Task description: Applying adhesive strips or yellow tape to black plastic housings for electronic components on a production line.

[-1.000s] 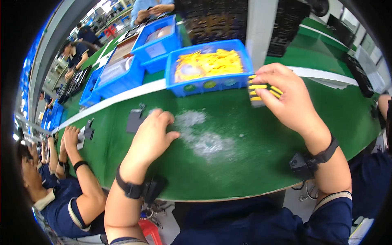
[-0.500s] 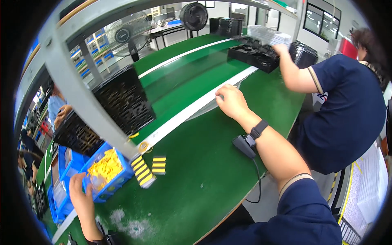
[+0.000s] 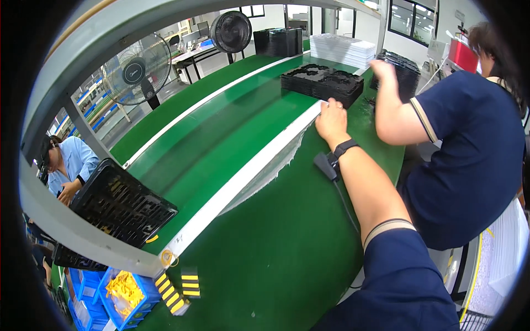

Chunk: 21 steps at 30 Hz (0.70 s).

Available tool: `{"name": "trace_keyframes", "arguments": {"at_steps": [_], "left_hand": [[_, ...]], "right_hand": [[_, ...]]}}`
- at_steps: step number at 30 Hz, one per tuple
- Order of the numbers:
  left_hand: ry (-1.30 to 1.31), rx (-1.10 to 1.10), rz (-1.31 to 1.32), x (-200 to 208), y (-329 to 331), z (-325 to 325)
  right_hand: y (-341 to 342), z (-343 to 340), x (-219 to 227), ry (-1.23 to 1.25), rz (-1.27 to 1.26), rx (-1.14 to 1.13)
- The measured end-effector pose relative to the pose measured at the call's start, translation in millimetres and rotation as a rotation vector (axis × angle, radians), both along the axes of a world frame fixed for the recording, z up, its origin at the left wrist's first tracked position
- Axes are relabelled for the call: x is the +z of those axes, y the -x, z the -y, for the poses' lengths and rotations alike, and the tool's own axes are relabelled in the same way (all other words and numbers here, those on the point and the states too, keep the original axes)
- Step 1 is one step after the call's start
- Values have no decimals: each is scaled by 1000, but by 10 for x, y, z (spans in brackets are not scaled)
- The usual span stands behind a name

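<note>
My right hand reaches forward over the white rail, beside the near corner of a stack of black plastic trays. Its fingers are bent and slightly apart, with no held thing visible; whether the fingertips touch the trays or the rail cannot be made out. A dark band with a small black device and a cable is on that wrist. My left hand is out of view. A torn strip of clear film hangs along the rail.
A co-worker in navy sits at right, one arm raised by the black trays and white stack. Black trays lean near the grey post at left. Blue bins hold yellow pieces; striped yellow-black strips lie alongside.
My right hand has moved forward to the rail by the tray stack. My left hand has left the view. The view has shifted, showing another person in light blue more fully at left.
</note>
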<state>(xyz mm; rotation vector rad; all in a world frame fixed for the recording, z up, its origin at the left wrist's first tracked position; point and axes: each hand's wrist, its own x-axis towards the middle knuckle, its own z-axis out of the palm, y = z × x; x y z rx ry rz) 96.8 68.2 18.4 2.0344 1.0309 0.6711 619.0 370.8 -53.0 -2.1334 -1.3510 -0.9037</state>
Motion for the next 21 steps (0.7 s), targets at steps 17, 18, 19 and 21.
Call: {"name": "trace_keyframes", "arguments": {"at_steps": [17,18,19,21], "left_hand": [[357,28,180,-296,-249,9],[371,64,183,-314,-246,14],[389,103,185,-326,-240,39],[547,162,117,-303,-207,60]], "right_hand": [[-77,197,31,-122,-26,411],[50,438,43,-94,-28,436],[215,733,93,-97,-15,490],[477,1350,183,-116,-54,630]]}}
